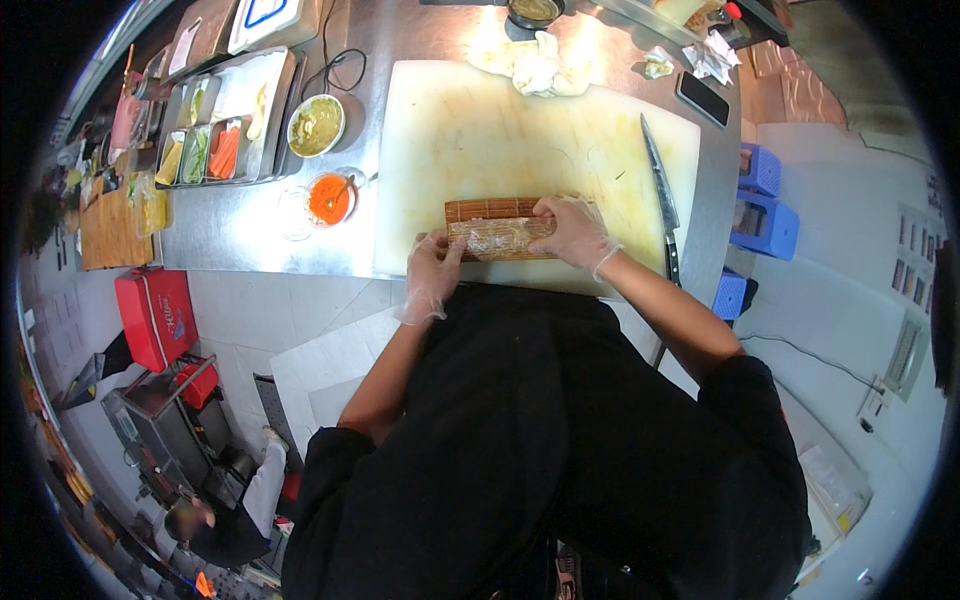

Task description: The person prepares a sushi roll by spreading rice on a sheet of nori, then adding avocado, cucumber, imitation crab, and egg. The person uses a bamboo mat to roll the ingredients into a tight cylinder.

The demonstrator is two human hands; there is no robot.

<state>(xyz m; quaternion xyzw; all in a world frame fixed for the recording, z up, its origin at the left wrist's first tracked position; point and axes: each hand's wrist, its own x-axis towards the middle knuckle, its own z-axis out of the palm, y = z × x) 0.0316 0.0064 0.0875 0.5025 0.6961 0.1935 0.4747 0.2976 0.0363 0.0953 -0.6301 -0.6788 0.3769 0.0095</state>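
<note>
A bamboo rolling mat point(491, 208) lies near the front edge of a white cutting board point(480, 135), folded over lengthwise, with clear plastic film on its front part. My left hand point(435, 266), in a clear disposable glove, grips the mat's left end between thumb and fingers. At the right end, my right hand point(574, 231), gloved too, holds the mat with the thumb in front and the fingers behind. What lies inside the folded mat is hidden. A long kitchen knife point(658, 176) rests on the board's right side, to the right of my right hand.
A bowl of orange roe-like food point(330, 199), a bowl of greenish paste point(316, 126) and a tray point(281, 82) with carrot and cucumber strips stand left. A crumpled cloth point(536, 67) touches the board's far edge. A phone point(703, 99) lies right. Another person point(225, 529) is at lower left.
</note>
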